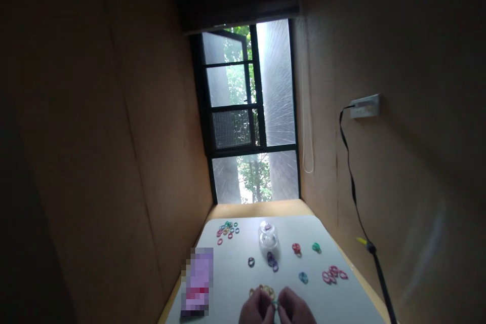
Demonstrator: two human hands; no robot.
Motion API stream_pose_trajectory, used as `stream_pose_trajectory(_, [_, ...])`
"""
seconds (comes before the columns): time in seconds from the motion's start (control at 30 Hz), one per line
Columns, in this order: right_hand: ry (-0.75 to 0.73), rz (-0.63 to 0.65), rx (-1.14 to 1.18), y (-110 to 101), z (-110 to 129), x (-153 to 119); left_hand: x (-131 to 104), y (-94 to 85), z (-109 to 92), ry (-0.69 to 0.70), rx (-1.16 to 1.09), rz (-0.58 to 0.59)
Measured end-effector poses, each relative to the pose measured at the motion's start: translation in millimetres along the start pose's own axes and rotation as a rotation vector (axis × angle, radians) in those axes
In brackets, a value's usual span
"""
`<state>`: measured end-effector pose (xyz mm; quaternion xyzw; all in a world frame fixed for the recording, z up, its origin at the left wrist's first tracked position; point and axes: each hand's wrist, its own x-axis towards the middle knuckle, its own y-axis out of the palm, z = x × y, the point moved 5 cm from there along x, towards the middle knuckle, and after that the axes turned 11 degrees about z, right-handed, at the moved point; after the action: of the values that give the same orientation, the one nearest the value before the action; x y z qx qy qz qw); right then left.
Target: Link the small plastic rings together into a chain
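Here, in the head view, the left hand (255, 309) and right hand (296, 309) meet at the fingertips, pinching a small greenish item (276, 306) between them over the white tabletop (228, 276), just beside the yellow rings (269, 292); pinkish-red rings (334, 275) lie farther right.

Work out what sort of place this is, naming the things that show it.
Probably a small indoor nook, perhaps at home: a white table sits between close side walls, a window shows greenery beyond, and a power outlet is on the right wall.
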<state>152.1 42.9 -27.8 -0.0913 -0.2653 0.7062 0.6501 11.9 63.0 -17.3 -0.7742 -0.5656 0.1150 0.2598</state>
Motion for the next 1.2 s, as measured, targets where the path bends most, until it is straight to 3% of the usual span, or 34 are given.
stream_pose_trajectory(0.17, [-0.068, 0.005, -0.017, -3.5, 7.9, -3.2, -2.4, -0.8, -6.4, 0.034, 0.021, 0.04])
stream_pose_trajectory(0.43, [-0.095, 0.025, 0.005, 0.9, -0.9, -2.1, -0.8, 0.5, -2.2, 0.03, 0.025, 0.024])
stream_pose_trajectory(0.6, [-0.077, 0.035, -0.043, -0.1, 3.5, -4.7, -3.0, 0.3, -4.0, 0.046, 0.009, -0.026])
stream_pose_trajectory(1.2, [-0.012, -0.084, -0.028, -11.3, 15.3, -12.9, -13.8, -3.2, -25.8, 0.061, 0.058, 0.062])
